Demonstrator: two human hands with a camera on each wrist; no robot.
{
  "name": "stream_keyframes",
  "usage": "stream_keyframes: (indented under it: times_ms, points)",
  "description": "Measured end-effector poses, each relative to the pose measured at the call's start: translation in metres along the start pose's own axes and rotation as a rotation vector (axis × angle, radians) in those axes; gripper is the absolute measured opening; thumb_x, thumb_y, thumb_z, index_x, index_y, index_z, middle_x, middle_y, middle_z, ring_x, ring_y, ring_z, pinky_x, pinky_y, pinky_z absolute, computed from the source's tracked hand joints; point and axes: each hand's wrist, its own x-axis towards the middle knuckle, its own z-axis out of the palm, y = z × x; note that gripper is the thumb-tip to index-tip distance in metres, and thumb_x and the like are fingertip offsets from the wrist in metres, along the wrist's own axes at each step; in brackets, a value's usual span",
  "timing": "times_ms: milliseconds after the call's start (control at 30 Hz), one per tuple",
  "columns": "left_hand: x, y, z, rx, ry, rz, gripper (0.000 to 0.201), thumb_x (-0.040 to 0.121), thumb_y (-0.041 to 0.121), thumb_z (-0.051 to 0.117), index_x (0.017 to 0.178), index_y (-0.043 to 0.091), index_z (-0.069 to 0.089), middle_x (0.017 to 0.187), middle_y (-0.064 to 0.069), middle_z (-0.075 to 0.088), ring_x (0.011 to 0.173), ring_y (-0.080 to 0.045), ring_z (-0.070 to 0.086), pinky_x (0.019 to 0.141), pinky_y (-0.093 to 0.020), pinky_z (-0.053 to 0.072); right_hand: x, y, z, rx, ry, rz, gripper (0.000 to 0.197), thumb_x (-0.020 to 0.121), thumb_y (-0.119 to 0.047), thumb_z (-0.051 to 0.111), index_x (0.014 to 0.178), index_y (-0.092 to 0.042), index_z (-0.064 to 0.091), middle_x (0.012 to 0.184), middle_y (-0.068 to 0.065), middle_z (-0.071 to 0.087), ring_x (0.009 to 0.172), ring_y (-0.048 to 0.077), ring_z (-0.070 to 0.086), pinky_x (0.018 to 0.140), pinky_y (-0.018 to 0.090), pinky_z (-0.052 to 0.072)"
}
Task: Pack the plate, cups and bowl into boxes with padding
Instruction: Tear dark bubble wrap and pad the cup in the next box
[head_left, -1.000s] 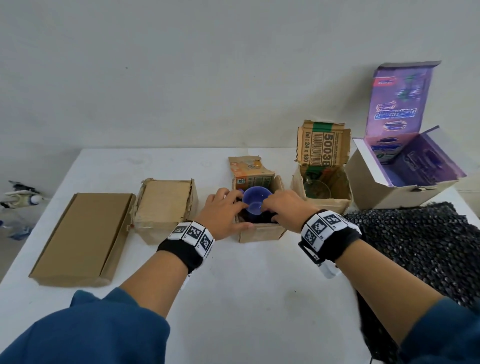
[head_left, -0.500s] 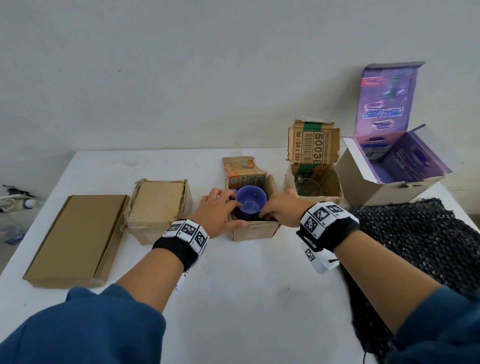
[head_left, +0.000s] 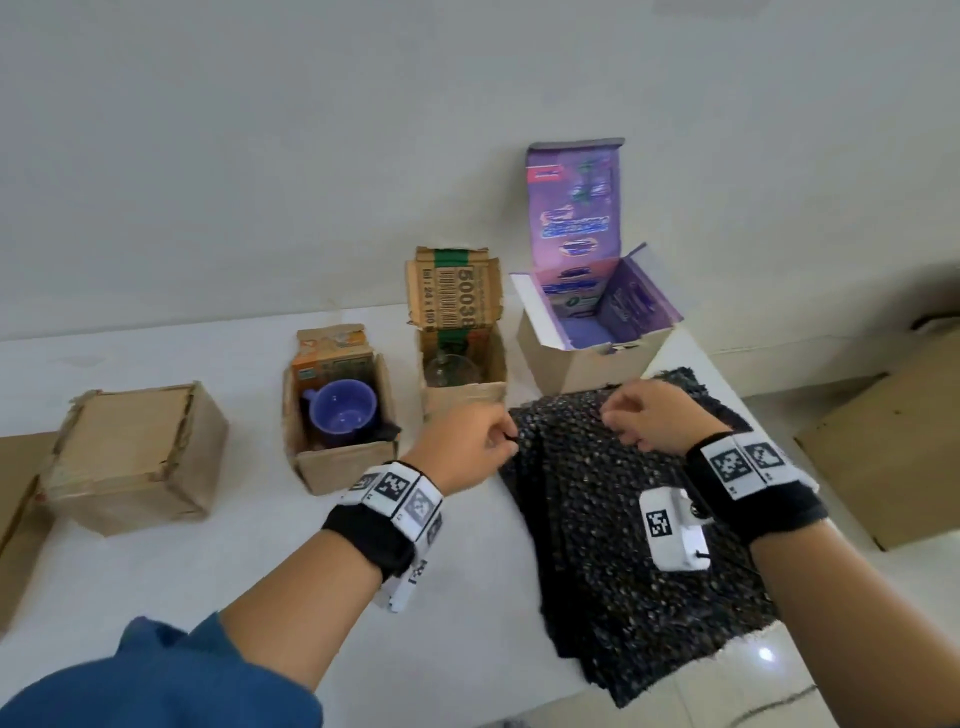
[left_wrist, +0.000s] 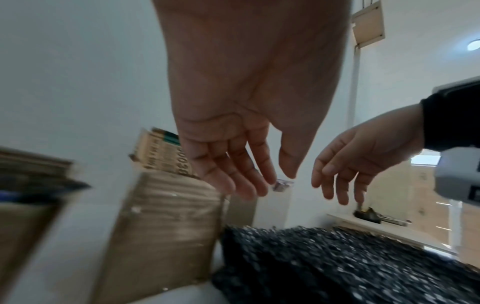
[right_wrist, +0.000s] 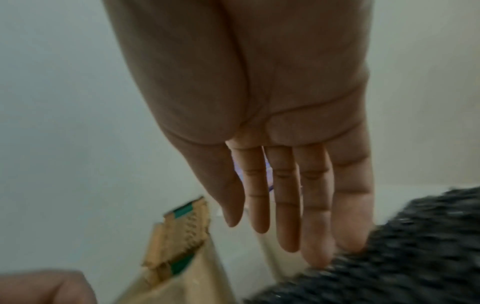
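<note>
- Nearest: black bubble-wrap padding sheet (head_left: 628, 525) spread over the right end of the white desk (head_left: 260, 551), front edge hanging off.
- Left hand (head_left: 462, 447) at the sheet's far-left corner, right hand (head_left: 649, 415) at its far edge; both grips apart, fingers loose. Head view hints at a pinch on the left; left wrist view shows fingers clear of the sheet. Right fingertips (right_wrist: 322, 257) touching the padding, nothing clamped.
- Judged step: fetching padding for the next item.
- Mid row: closed plain cardboard box (head_left: 135, 457), looks finished; contents hidden.
- Purple ceramic cup (head_left: 343, 410) upright in small open brown carton (head_left: 337, 457), dark padding beside it, lid still open.
- Clear glass cup (head_left: 452, 370) in open barcode-printed carton (head_left: 462, 389); no padding visible around it, lid open.
- Farthest: purple-lined white box (head_left: 597, 338) open, nothing seen inside.
- Plate and bowl not visible; flat carton (head_left: 15, 525) at far left closed.
- Left to do, as judged: pad the glass cup, fill the purple box, close lids.
</note>
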Motion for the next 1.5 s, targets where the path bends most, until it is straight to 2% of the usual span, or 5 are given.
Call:
stream_keyframes:
  times_ms: [700,900,1000,1233,1500]
  points:
    - [0.06,0.072,0.088,-0.424,-0.155,-0.624,0.017,0.091,0.03,0.06,0.081,0.016,0.058,0.09,-0.005,0.059,0.088,-0.02,0.058,0.081,-0.033,0.051,-0.011,0.102,0.026,0.118,-0.083,0.065,0.072,0.09,-0.064,0.033,0.093,0.0,0.067,0.097,0.014,0.067,0.093,0.027,0.06,0.086,0.035,0.043]
    - [0.079,0.113,0.092,-1.212,-0.173,-0.589,0.021,0.101,0.022,0.042,0.087,0.011,0.055,0.082,-0.008,0.06,0.063,-0.018,0.059,0.053,-0.026,0.052,-0.015,0.106,0.018,0.489,-0.119,0.1,0.071,0.072,-0.07,0.06,0.121,-0.02,0.056,0.114,-0.006,0.062,0.107,0.011,0.058,0.097,0.029,0.042]
    - [0.09,0.126,0.098,-1.374,-0.206,-0.56,0.031,0.102,0.027,0.034,0.091,0.009,0.055,0.08,-0.01,0.066,0.065,-0.02,0.066,0.059,-0.029,0.057,-0.011,0.117,0.006,0.693,-0.072,0.121,0.04,0.079,-0.022,0.07,0.113,-0.005,0.057,0.096,0.008,0.068,0.086,0.021,0.063,0.083,0.037,0.05]
    - [0.116,0.125,0.133,-0.502,-0.149,-0.509,0.036,0.087,0.038,0.064,0.109,0.015,0.048,0.103,-0.004,0.058,0.094,-0.019,0.064,0.075,-0.031,0.056,0.0,0.163,-0.043,0.758,0.119,0.188,0.028,0.078,-0.019,0.069,0.103,-0.009,0.061,0.103,0.015,0.069,0.094,0.032,0.065,0.095,0.051,0.049]
    - [0.136,0.141,0.157,-0.602,-0.205,-0.511,0.028,0.081,0.04,0.071,0.089,0.017,0.058,0.085,0.002,0.066,0.071,-0.009,0.064,0.067,-0.024,0.053,0.018,0.193,-0.035,0.492,0.107,0.163,0.016,0.088,-0.019,0.063,0.101,-0.012,0.063,0.104,0.013,0.069,0.099,0.03,0.064,0.095,0.049,0.047]
